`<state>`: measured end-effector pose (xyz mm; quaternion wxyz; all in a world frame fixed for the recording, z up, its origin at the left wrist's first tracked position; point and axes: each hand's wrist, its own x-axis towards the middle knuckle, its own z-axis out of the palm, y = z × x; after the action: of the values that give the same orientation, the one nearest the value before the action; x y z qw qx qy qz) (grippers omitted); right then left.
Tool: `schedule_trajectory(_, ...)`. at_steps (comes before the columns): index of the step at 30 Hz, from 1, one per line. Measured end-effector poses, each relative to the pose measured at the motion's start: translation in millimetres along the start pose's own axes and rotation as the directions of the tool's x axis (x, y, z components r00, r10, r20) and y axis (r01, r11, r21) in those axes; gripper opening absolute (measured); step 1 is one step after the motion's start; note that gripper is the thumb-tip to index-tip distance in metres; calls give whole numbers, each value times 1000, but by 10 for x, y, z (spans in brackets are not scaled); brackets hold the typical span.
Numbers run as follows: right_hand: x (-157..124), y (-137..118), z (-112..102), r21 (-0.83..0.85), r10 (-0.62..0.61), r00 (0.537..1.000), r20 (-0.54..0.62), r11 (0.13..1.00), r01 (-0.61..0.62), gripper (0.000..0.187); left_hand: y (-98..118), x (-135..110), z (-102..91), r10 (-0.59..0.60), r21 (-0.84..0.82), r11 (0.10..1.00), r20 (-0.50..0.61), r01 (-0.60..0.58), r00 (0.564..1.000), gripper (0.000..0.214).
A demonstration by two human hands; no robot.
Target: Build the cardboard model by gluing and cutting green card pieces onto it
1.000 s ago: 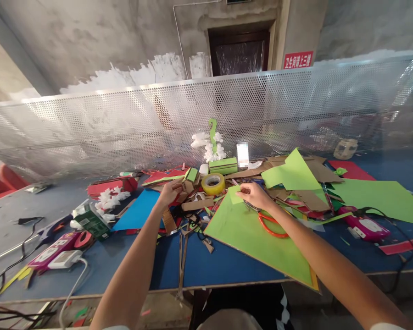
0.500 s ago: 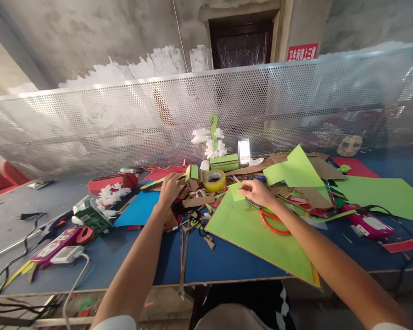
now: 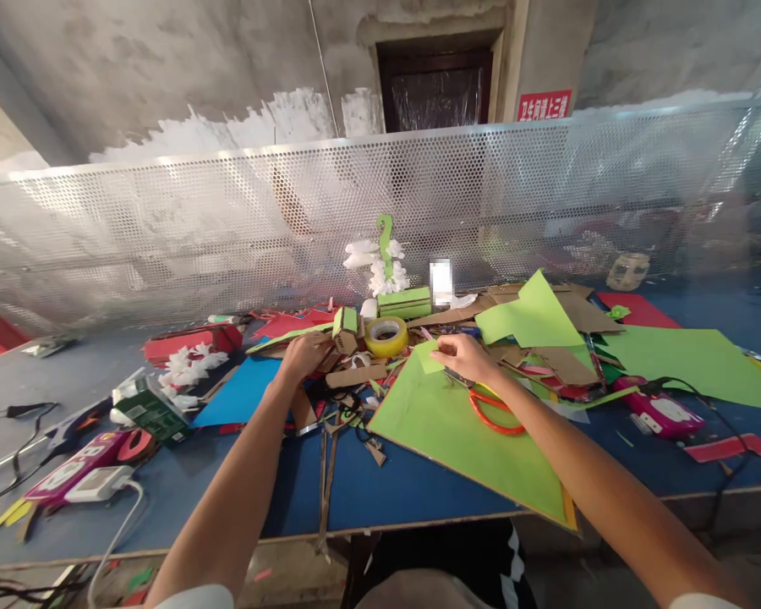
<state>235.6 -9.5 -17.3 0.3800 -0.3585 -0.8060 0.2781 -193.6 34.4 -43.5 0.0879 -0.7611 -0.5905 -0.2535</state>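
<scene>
My left hand [image 3: 304, 353] reaches into a heap of brown cardboard scraps and its fingers close around a cardboard piece [image 3: 342, 331] with a green face, beside a yellow tape roll [image 3: 385, 336]. My right hand [image 3: 466, 359] pinches a small light-green paper piece [image 3: 429, 357] above a large green sheet [image 3: 457, 427]. Orange-handled scissors [image 3: 491, 412] lie under my right wrist on that sheet.
A perforated metal screen [image 3: 228, 228] closes off the far side of the blue table [image 3: 380, 486]. Green, red and blue sheets, white paper flowers [image 3: 187, 364], a green box [image 3: 149, 412], pink glue guns [image 3: 656, 412] and cables lie scattered around.
My left hand has slid slightly left and down among the cardboard scraps. My right hand keeps the green paper piece at nearly the same spot. The camera has shifted a little.
</scene>
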Motion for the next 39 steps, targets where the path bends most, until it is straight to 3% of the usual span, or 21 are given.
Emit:
schedule_trajectory(3,-2,-16,-1,-9,0,1000,11,1000,0,37,15,-23,18,-15,-11,1000,-28,15,999,42)
schedule_trajectory(8,-7,-51,-30,-7,-1,1000,25,1000,1,37,130,61,88,92,-44,995,25,-91,995,42)
schedule_trajectory(17,-6,-55,-28,5,-13,1000,17,1000,13,32,556,151,51,-7,25,1000,-143,11,990,31)
schedule_trajectory(23,-6,-159,-61,286,75,997,2,955,-72,42,667,126,-172,191,-18,979,-237,-201,952,40)
schedule_trajectory(28,-2,-271,-82,428,131,989,-63,899,-92,46,1057,40,-231,425,-79,892,-187,-444,886,43)
schedule_trajectory(30,-12,-326,-68,442,125,990,-70,893,-81,46,1268,-4,-213,498,-97,853,-149,-514,854,42)
schedule_trajectory(33,-35,-407,-27,435,102,993,-57,898,-67,43,1504,-42,-181,526,-118,835,-117,-537,843,44)
schedule_trajectory(39,-48,-452,65,255,127,980,-153,963,-85,40,1572,-49,-128,515,-190,824,-146,-534,845,47)
